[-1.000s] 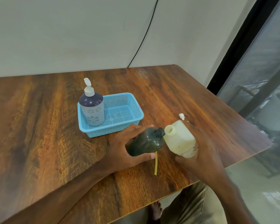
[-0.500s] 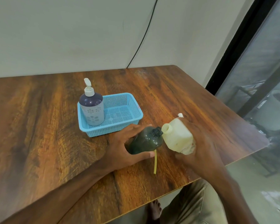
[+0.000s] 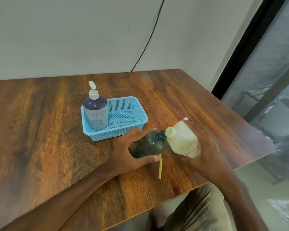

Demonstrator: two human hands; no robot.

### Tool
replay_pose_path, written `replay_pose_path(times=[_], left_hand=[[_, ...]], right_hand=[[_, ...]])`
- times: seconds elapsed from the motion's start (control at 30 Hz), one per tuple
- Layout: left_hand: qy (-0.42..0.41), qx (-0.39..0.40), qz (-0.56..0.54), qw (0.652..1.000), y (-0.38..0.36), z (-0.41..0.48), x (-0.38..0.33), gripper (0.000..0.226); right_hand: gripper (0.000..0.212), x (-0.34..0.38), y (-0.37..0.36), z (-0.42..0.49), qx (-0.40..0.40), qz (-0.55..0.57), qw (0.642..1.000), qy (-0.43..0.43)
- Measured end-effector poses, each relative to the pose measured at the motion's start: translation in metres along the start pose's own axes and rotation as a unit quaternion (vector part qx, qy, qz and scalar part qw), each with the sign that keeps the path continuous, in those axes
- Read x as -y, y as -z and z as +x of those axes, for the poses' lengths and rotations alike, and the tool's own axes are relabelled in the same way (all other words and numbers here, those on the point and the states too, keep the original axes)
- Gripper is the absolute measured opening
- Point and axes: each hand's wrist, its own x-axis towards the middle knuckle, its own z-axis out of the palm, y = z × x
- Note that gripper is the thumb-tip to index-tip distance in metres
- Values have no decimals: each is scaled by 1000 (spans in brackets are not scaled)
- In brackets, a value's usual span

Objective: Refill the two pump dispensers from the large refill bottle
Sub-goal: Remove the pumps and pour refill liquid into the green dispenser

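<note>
A plain pale wall (image 3: 73, 39) stands behind the wood-grained brown table (image 3: 40, 130) and meets a second wall at the corner. A thin black cable (image 3: 153, 30) runs down to the table's far edge. At the right, a black frame (image 3: 250, 42) borders a glass pane (image 3: 274, 72). Pale floor (image 3: 257, 189) shows below.
</note>
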Motion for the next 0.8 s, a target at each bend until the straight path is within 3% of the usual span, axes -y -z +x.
replay_pose_path(times=[0.8], left_hand=[[6,-13,-30,999,-1,0,2,84]], right_hand=[[104,-4,4,14,9,-49,998,31]])
